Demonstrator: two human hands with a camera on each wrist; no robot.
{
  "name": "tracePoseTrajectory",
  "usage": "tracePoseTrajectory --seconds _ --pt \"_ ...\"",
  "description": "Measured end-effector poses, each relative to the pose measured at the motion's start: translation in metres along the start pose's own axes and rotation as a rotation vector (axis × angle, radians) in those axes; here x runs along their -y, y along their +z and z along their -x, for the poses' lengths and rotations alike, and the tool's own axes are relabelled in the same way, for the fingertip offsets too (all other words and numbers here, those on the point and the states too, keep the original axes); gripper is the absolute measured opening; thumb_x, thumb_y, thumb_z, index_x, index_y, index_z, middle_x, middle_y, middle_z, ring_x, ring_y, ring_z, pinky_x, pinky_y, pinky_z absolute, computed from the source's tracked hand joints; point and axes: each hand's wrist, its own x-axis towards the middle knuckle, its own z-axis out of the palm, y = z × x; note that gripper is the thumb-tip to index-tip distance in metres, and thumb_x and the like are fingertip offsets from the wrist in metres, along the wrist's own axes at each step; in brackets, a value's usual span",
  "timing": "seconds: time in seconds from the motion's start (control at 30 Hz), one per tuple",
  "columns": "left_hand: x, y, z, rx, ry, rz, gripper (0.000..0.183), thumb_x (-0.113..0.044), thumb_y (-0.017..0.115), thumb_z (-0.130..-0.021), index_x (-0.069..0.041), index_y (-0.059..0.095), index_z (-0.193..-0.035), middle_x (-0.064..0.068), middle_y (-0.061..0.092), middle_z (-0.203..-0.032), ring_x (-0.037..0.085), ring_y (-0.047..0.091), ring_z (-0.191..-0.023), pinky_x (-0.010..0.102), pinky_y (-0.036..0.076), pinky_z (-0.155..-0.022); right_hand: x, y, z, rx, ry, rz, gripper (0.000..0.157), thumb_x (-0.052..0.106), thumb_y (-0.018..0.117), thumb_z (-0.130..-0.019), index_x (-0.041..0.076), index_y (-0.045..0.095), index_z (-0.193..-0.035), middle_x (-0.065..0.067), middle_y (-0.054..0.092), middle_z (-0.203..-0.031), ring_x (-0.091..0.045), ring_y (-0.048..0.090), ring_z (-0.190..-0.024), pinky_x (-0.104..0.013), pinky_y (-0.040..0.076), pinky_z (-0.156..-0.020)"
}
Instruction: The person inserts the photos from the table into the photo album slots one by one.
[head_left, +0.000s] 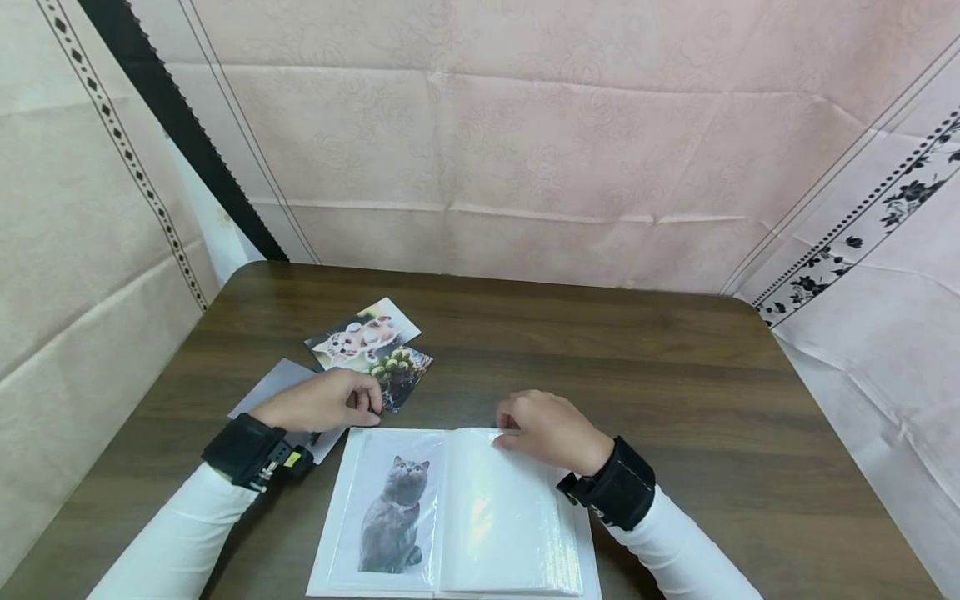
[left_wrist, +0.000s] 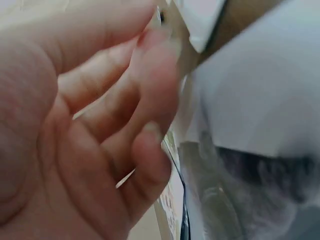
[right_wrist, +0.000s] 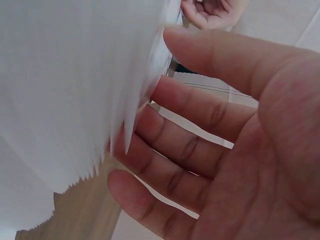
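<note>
A photo album (head_left: 512,508) lies spread on the table, with a grey cat photo (head_left: 395,521) in its left page sleeve and a blank-looking right page. My right hand (head_left: 553,429) pinches the top edge of the right-hand pages (right_wrist: 85,90), thumb in front and fingers behind. Just beyond the album's top left corner is my left hand (head_left: 330,402), its fingers loosely bent; nothing shows between them. Under that wrist lies a pale card (head_left: 279,379), partly hidden. Past the left fingers, a pink-and-white kitten picture (head_left: 360,337) overlaps a dark picture of green succulents (head_left: 405,371).
The brown wooden table (head_left: 675,367) has rounded far corners. Pale patterned cloth (head_left: 525,150) hangs behind it and at both sides. Black bands with small devices circle both wrists.
</note>
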Motion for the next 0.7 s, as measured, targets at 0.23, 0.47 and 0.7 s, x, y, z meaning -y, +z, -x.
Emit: tracePoseTrajectory --seconds 0.23,0.47,0.7 --pt "0.018 -0.008 -0.003 -0.274 -0.036 -0.09 0.005 -0.02 0.063 -0.092 -0.017 0.065 -0.095 -0.002 0.062 -0.079 0.013 0.055 -0.069 0.03 0.047 -0.058 0.0 -0.001 0.001 -0.008 0.006 0.004 0.013 0.031 0.072 -0.083 0.02 0.066 -0.083 0.011 0.056 -0.075 -0.007 0.049 -0.067 -0.025 0.042 -0.059" --pt "0.034 -0.021 0.0 -0.447 -0.141 -0.149 0.02 -0.016 0.063 -0.091 -0.009 0.063 -0.109 0.006 0.062 -0.092 0.02 0.056 -0.08 0.034 0.049 -0.064 0.0 -0.001 0.001 -0.004 0.004 0.009 0.015 0.033 0.072 -0.083 0.02 0.066 -0.083 0.012 0.056 -0.075 -0.007 0.049 -0.066 -0.025 0.042 -0.059" --pt "0.049 -0.032 -0.001 -0.496 -0.246 -0.126 0.039 -0.017 0.066 -0.089 -0.004 0.056 -0.124 0.017 0.056 -0.111 0.03 0.053 -0.1 0.046 0.046 -0.081 -0.001 -0.001 0.0 0.007 0.0 0.003 0.014 0.033 0.071 -0.084 0.02 0.066 -0.084 0.012 0.057 -0.075 -0.006 0.049 -0.065 -0.025 0.042 -0.058"
